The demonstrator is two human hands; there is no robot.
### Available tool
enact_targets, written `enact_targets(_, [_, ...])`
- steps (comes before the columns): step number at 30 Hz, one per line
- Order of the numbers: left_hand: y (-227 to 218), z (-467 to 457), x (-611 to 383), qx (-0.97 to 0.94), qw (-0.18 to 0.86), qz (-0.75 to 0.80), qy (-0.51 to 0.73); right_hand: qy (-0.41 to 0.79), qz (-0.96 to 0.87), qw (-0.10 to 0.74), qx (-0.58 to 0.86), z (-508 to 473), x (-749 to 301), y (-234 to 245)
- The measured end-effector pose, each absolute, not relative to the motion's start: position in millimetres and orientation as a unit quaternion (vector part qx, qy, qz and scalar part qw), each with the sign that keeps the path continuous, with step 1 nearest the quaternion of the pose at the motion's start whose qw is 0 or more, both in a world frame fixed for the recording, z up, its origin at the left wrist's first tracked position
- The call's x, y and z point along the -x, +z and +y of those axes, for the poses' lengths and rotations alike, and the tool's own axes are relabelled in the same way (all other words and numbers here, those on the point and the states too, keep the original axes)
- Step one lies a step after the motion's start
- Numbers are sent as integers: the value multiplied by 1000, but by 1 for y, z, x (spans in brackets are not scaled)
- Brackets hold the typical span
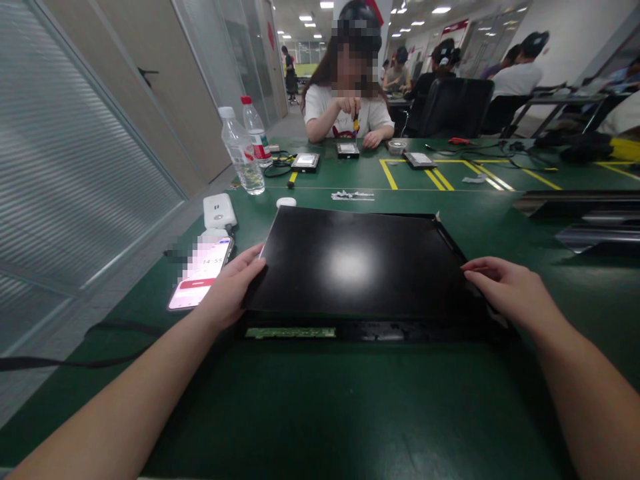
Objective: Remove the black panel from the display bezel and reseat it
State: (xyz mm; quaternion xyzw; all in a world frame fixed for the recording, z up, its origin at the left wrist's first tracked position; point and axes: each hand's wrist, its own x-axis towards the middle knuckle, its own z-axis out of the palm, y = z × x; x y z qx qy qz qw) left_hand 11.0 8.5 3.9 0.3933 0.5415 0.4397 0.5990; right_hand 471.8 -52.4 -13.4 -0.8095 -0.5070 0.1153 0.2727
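A glossy black screen panel (pixel 350 260) lies tilted over a black frame (pixel 400 331), its left side raised. My left hand (pixel 235 283) grips the panel's left edge, thumb on top and fingers underneath. At the right edge, my right hand (pixel 505 287) is closed in a pinch at the panel, close to the frame's side; its fingertips are partly hidden. A green circuit board strip (pixel 290 332) shows along the frame's front left. The panel covers most of the frame's inside.
Left of the panel lie a lit phone (pixel 203 273) and a white power bank (pixel 219 211). Two bottles (pixel 243 150) stand behind them. Across the green table (pixel 350 413), a person works with a screwdriver (pixel 356 123) over a hard drive (pixel 348 151). Metal strips (pixel 600 237) lie at right.
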Motion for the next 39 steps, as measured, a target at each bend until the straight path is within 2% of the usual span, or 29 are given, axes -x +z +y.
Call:
enact_targets(14, [7, 7, -14, -382, 605, 536, 448, 95, -531, 273, 797, -53, -478, -15])
enact_targets(21, [11, 5, -18, -377, 605, 539, 448, 145, -476, 250, 831, -52, -471, -3])
enact_targets(32, [6, 6, -14, -386, 607, 525, 455, 140, -470, 265, 830, -52, -473, -3])
enact_targets(36, [6, 6, -14, -388, 607, 526, 452, 160, -458, 298, 822, -52, -473, -6])
enact_targets(39, [8, 6, -15, -381, 606, 533, 450, 224, -406, 384, 799, -52, -473, -5])
